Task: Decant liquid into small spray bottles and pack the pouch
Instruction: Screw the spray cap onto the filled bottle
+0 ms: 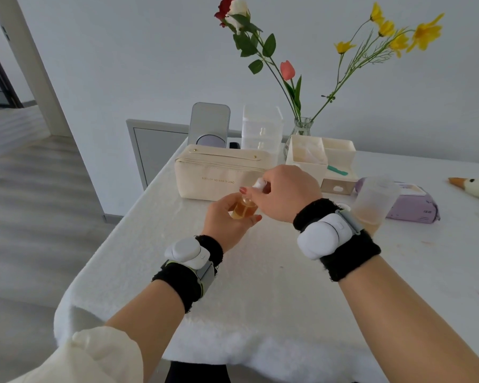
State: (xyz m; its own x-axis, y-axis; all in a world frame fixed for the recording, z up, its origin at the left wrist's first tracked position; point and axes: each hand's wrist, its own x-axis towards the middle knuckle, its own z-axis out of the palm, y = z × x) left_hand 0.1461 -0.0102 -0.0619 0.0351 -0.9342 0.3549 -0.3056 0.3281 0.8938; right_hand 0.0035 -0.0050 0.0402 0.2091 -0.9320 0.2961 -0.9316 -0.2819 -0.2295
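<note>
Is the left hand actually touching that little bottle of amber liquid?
Touching. The head view shows the left hand with its fingers and thumb curled round the little bottle, no gap between them.

Our white table (260, 286) carries a cream pouch (219, 178) just beyond the grip. Right of it we see a cup (374, 200), a wipes pack (415, 211) and, farther back, a tray (304, 167).

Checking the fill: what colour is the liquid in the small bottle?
Amber liquid, head view.
</note>
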